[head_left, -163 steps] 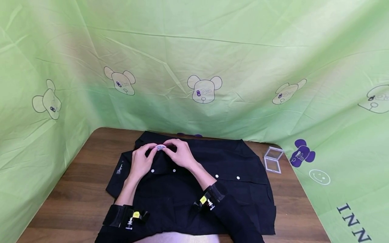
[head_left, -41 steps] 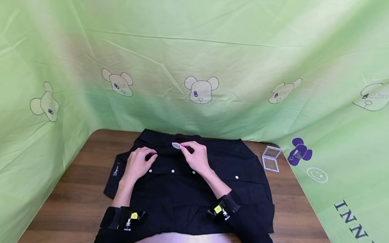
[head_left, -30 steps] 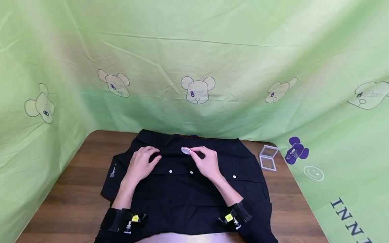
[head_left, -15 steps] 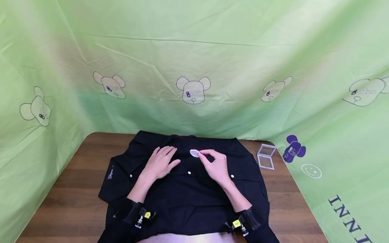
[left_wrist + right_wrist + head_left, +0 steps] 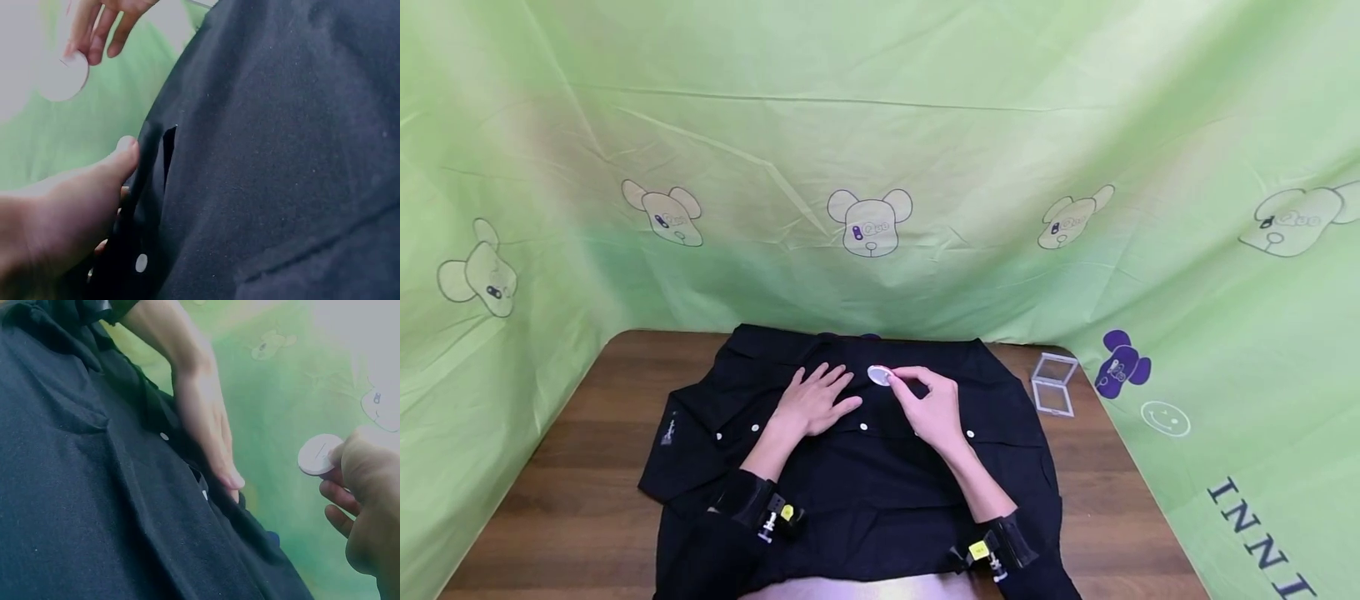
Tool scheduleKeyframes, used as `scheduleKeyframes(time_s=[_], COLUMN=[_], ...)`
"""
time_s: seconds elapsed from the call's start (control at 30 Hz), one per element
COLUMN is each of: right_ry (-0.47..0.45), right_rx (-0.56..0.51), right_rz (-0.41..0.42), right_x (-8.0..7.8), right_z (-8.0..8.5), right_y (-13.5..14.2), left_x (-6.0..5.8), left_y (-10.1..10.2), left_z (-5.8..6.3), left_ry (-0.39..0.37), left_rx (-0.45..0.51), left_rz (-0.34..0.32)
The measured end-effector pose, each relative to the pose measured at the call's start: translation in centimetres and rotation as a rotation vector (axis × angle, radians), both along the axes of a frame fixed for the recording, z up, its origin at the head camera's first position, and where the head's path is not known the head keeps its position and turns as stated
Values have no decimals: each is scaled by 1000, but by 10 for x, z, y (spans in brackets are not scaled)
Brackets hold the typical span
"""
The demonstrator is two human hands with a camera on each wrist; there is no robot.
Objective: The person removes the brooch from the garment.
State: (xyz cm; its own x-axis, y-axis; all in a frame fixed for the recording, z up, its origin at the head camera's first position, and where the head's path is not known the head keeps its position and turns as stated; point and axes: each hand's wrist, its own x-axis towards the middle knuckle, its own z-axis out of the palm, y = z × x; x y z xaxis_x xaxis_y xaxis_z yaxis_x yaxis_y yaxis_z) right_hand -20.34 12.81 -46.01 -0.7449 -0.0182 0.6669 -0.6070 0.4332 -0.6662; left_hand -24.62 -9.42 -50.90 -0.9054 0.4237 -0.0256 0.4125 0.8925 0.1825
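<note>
A black shirt [image 5: 880, 500] with white buttons lies spread on the table. My left hand [image 5: 812, 402] rests on its upper part, palm down and fingers spread, beside the button strip. My right hand [image 5: 934, 412] pinches a round badge [image 5: 877, 375] between thumb and index finger, just above the shirt and right of the left fingertips. In the right wrist view the badge [image 5: 317, 454] shows its pale face with a thin pin-like line across it. The left wrist view shows the left thumb [image 5: 119, 164] lying along the fabric.
A clear hinged square case [image 5: 1053, 385] stands unfolded on the wooden table [image 5: 1105, 500], right of the shirt. Green cloth [image 5: 760, 275] with bear drawings hangs behind and on both sides. A pale printed mark [image 5: 668, 429] shows on the shirt's left part.
Both hands held the badge at first; the left let go, then moved right and flattened onto the shirt. The right hand carried the badge right and now holds it nearly still.
</note>
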Motion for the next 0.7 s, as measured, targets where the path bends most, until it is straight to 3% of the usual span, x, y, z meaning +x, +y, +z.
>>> scheduleKeyframes(time_s=[0.43, 0.6, 0.7], right_ry=[-7, -16, -32], right_rx=[-13, -13, -13], right_rz=[27, 21, 11], right_x=[-1, -1, -1], right_z=[2, 3, 5], right_y=[2, 3, 6], left_x=[-7, -5, -3], left_y=[8, 6, 1], left_z=[-8, -11, -13], left_ry=[-17, 25, 105], left_rx=[-47, 32, 153], left_rz=[57, 62, 56])
